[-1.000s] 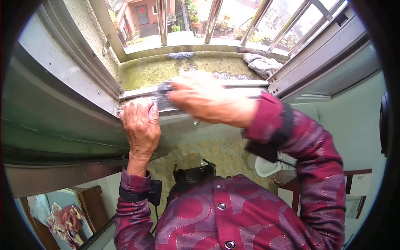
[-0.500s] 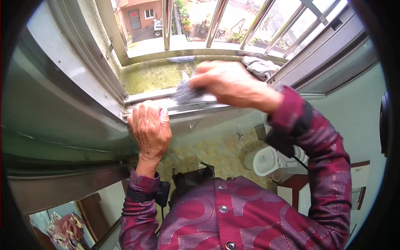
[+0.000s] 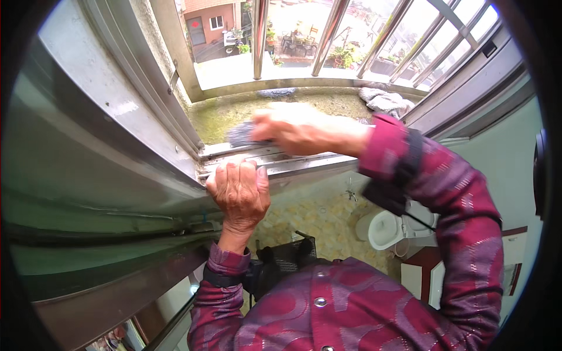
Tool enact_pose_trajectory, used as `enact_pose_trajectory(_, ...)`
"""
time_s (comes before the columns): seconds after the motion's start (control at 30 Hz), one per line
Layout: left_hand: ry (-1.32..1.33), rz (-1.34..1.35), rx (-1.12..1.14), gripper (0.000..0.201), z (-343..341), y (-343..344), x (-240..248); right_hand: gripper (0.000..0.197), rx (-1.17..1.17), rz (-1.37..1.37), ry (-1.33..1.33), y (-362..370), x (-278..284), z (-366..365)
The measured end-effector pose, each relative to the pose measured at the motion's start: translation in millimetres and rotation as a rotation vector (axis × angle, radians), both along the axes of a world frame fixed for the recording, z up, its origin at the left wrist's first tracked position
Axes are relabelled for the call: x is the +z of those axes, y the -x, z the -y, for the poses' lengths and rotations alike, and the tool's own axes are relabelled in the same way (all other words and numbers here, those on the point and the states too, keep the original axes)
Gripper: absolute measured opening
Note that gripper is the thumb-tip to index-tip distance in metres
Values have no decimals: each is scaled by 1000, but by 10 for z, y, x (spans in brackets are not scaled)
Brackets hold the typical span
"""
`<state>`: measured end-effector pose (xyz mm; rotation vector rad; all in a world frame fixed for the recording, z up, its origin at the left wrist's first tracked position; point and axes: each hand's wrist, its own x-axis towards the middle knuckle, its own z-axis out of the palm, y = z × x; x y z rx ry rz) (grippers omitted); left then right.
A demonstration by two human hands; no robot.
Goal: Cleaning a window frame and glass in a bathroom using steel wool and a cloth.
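Observation:
Smeared by motion, my right hand (image 3: 293, 130) is closed round a grey brush (image 3: 241, 134), whose bristly end lies at the outer side of the window track (image 3: 319, 162), near the left frame. Most of the brush's grip is hidden in my fingers. Just nearer to me, my left hand (image 3: 241, 196) hooks its fingers over the inner edge of the same metal track, close to the left corner. Beyond the track runs a greenish, stained concrete ledge (image 3: 336, 104). A crumpled grey rag (image 3: 386, 102) lies at its right end.
Metal window bars (image 3: 329, 38) stand past the ledge, with a yard outside. The left window frame (image 3: 126, 102) rises beside my left hand. Far below on the tiled floor are a white toilet (image 3: 383, 229) and a black stool (image 3: 295, 254) under me.
My right hand has swept the brush a little to the left along the track. The view has shifted left; my left hand keeps its hold on the track's edge.

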<state>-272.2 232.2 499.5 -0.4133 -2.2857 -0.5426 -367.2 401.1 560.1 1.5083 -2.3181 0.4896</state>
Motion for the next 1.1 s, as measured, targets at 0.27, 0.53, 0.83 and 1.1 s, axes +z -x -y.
enact_pose_trajectory(0.27, 30, -32, 77, 18, -25, -6, -84, 34, -205, 575, -281, -142, 249, -348)
enact_pose_trajectory(0.53, 41, 5, 54, 18, 119, -54, -49, 30, -17, 276, -406, -10, 340, -681)
enact_pose_trajectory(0.83, -49, 31, -43, 19, -40, 24, 12, 27, 150, 250, -308, 179, 208, 355)
enact_pose_trajectory(1.1, 58, 49, 79, 21, -8, -39, -45, 42, -228, 435, -588, -254, 625, -1107)
